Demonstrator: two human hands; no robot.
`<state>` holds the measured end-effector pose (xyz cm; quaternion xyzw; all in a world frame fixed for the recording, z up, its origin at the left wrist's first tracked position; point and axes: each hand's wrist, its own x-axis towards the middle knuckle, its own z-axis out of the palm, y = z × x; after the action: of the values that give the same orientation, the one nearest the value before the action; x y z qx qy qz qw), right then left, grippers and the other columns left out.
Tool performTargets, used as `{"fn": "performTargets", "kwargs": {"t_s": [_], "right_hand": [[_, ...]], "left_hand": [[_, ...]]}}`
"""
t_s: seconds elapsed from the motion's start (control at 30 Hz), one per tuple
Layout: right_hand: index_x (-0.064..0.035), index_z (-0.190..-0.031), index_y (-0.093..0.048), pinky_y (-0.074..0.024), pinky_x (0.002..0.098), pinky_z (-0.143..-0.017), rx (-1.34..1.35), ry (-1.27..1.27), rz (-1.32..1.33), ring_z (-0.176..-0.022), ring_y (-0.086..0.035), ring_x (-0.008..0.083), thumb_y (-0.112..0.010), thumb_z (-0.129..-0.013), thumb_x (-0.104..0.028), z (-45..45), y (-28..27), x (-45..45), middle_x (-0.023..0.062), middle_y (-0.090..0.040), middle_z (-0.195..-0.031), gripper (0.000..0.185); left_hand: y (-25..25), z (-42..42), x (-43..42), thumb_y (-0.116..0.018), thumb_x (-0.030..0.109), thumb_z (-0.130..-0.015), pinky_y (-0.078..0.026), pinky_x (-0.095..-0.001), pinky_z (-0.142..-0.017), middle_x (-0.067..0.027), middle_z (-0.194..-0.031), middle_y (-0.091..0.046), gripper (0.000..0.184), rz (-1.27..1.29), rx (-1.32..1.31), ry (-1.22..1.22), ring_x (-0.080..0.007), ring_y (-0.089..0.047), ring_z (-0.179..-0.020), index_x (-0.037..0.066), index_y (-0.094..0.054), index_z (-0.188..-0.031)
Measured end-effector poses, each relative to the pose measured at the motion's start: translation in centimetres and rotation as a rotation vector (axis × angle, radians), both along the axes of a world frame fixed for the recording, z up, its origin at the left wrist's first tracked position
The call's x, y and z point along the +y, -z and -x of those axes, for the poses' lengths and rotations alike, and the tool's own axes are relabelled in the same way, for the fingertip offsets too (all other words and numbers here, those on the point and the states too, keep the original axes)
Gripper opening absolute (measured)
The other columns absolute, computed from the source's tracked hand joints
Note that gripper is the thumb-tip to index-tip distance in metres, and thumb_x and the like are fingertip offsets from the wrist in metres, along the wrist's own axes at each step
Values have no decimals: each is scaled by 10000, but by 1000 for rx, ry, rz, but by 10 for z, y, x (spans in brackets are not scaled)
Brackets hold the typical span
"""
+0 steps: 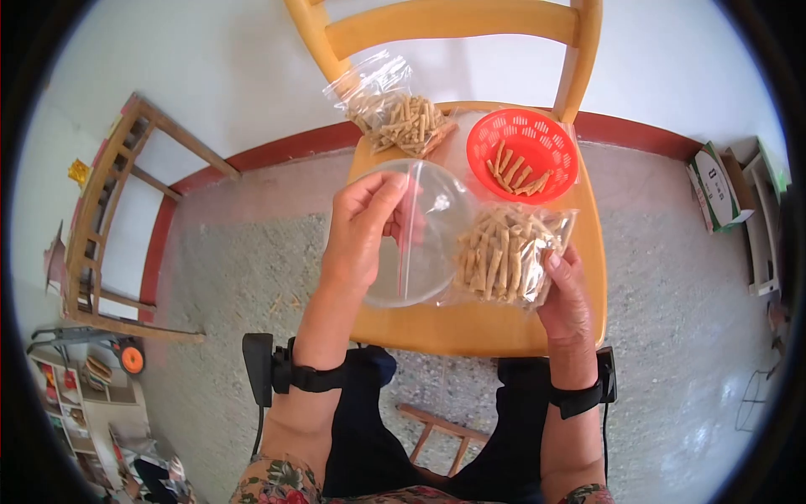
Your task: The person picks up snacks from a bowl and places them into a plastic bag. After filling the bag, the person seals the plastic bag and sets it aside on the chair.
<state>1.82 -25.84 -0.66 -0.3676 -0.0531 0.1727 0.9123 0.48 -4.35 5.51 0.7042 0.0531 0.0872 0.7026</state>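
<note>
A clear zip bag (pixel 504 256) full of tan, stick-like pieces lies sideways between my hands. My right hand (pixel 568 290) grips its filled end, thumb on top. My left hand (pixel 365 220) pinches the bag's zip edge, near the white strip. Behind the bag's empty part is a round translucent lid or plate (pixel 378 290) on the wooden chair seat (pixel 470 330). At the back right of the seat, a red basket (pixel 564 155) holds several of the same pieces. Another open clear bag (pixel 407 124) of pieces rests at the back left.
The chair's backrest (pixel 453 21) rises beyond the seat, near the white wall. A wooden frame (pixel 109 210) leans at the left, with shelves (pixel 92 395) below it. A box (pixel 718 186) stands at the right. A small wooden stool (pixel 441 428) is between the legs.
</note>
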Motion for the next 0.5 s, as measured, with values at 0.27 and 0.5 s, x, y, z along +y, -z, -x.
{"fn": "performTargets", "kwargs": {"t_s": [0.27, 0.5], "right_hand": [[19, -1153, -424, -435, 299, -833, -202, 83, 324, -951, -549, 190, -666, -689, -129, -5, -58, 25, 122, -549, -1049, 544], [28, -1063, -487, -460, 258, -736, -283, 42, 478, -827, -573, 147, -618, -710, -58, -15, -79, 62, 96, -581, -934, 386]], "left_hand": [[37, 16, 14, -429, 364, -872, -507, -315, -555, -115, -819, -600, 379, 540, 127, 120, -191, -613, -722, 8, -527, -956], [53, 18, 25, -413, 284, -890, -528, -318, -576, -97, -855, -599, 317, 811, 91, 106, -173, -611, -735, 12, -511, -1019]]}}
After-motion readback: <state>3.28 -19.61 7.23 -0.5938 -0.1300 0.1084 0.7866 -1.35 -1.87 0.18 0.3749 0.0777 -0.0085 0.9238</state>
